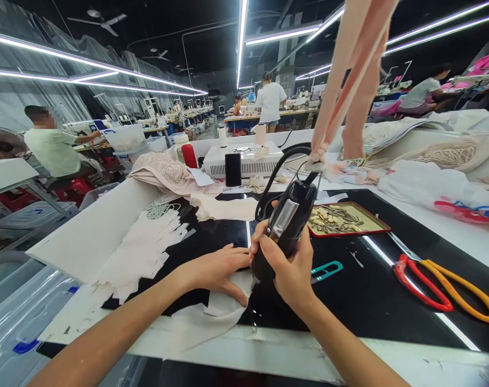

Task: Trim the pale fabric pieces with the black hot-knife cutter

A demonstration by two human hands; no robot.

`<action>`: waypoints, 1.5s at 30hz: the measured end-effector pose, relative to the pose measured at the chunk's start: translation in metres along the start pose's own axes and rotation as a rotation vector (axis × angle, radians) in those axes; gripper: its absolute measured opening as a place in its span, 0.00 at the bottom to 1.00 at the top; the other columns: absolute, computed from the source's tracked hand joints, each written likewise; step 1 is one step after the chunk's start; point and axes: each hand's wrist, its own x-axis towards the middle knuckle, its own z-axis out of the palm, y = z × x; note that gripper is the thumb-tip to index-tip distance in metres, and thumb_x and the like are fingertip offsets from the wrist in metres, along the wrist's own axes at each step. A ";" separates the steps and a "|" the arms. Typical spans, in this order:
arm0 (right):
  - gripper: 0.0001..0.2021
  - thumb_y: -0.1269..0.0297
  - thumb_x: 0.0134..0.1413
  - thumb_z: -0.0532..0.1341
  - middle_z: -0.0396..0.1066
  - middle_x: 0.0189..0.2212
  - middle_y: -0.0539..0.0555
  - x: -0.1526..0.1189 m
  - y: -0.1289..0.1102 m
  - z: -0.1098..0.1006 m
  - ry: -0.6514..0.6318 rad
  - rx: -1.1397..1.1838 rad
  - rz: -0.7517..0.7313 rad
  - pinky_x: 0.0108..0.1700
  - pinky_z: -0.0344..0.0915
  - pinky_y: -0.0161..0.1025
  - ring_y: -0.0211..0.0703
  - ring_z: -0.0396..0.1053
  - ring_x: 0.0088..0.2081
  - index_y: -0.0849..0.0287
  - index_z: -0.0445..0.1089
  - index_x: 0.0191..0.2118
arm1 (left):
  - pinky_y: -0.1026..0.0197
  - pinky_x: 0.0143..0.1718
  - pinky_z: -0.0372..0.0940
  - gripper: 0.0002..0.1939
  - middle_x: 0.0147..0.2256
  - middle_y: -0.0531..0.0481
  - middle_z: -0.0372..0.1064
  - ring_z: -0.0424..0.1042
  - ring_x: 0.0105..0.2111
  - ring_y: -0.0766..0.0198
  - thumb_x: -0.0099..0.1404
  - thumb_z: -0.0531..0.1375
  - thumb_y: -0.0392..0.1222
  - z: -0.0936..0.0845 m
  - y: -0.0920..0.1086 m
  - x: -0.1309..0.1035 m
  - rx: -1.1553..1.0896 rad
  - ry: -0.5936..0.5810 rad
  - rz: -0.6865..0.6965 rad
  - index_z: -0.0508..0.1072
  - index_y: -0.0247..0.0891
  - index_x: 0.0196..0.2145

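gripping black tool [288, 223], tilted upright, right hand [290, 271]

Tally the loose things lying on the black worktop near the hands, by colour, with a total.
Black: 1, the handheld power tool gripped by the right hand.
Red and orange: 1, the scissors.
Teal: 1, the small clip.
Red-rimmed: 1, the tray of seeds.
Cream: 1, the fabric piece under the left hand.
Total: 5

Red-orange scissors [441, 282] on black table [373, 301]; tray of seeds [345, 219] behind; teal clip [327, 270] nearby; phone [232, 169] upright against white box [244, 158].
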 end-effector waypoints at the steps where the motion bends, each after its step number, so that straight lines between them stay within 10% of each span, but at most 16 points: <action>1: 0.12 0.59 0.59 0.69 0.72 0.33 0.45 -0.001 0.000 0.000 -0.005 0.022 0.012 0.36 0.73 0.40 0.38 0.70 0.30 0.49 0.67 0.45 | 0.36 0.73 0.49 0.38 0.68 0.39 0.62 0.57 0.71 0.43 0.59 0.77 0.48 0.000 0.000 0.000 0.004 0.004 0.004 0.70 0.44 0.64; 12: 0.16 0.57 0.60 0.70 0.74 0.34 0.47 -0.007 0.010 -0.006 0.012 0.038 0.082 0.34 0.76 0.40 0.39 0.73 0.30 0.49 0.67 0.49 | 0.30 0.71 0.50 0.32 0.63 0.42 0.69 0.65 0.66 0.45 0.60 0.76 0.47 0.014 0.001 -0.006 0.043 0.151 0.051 0.72 0.43 0.59; 17: 0.19 0.59 0.61 0.70 0.72 0.32 0.46 -0.005 0.002 -0.009 -0.027 0.115 0.085 0.26 0.73 0.38 0.39 0.72 0.25 0.47 0.64 0.53 | 0.52 0.54 0.71 0.18 0.50 0.45 0.75 0.74 0.51 0.53 0.65 0.74 0.40 0.041 0.021 -0.027 0.188 0.423 -0.196 0.75 0.39 0.49; 25: 0.12 0.58 0.61 0.70 0.72 0.33 0.47 -0.003 -0.001 -0.011 -0.015 0.054 0.088 0.28 0.73 0.39 0.37 0.71 0.26 0.51 0.68 0.45 | 0.56 0.47 0.72 0.05 0.44 0.50 0.75 0.75 0.44 0.56 0.70 0.66 0.32 0.069 0.037 -0.047 0.354 0.431 -0.288 0.75 0.39 0.41; 34: 0.25 0.57 0.59 0.71 0.71 0.31 0.46 -0.002 -0.009 -0.005 0.015 0.069 0.120 0.29 0.72 0.39 0.38 0.70 0.26 0.49 0.65 0.58 | 0.49 0.69 0.60 0.16 0.53 0.50 0.78 0.75 0.58 0.57 0.73 0.57 0.25 0.055 0.004 -0.062 0.296 0.426 0.026 0.76 0.42 0.50; 45: 0.21 0.59 0.57 0.72 0.71 0.31 0.45 0.004 -0.008 -0.006 0.009 0.057 0.083 0.29 0.72 0.39 0.38 0.70 0.27 0.49 0.67 0.53 | 0.52 0.57 0.72 0.18 0.52 0.44 0.77 0.76 0.52 0.56 0.76 0.50 0.30 0.029 0.000 -0.055 0.188 0.525 -0.220 0.78 0.35 0.52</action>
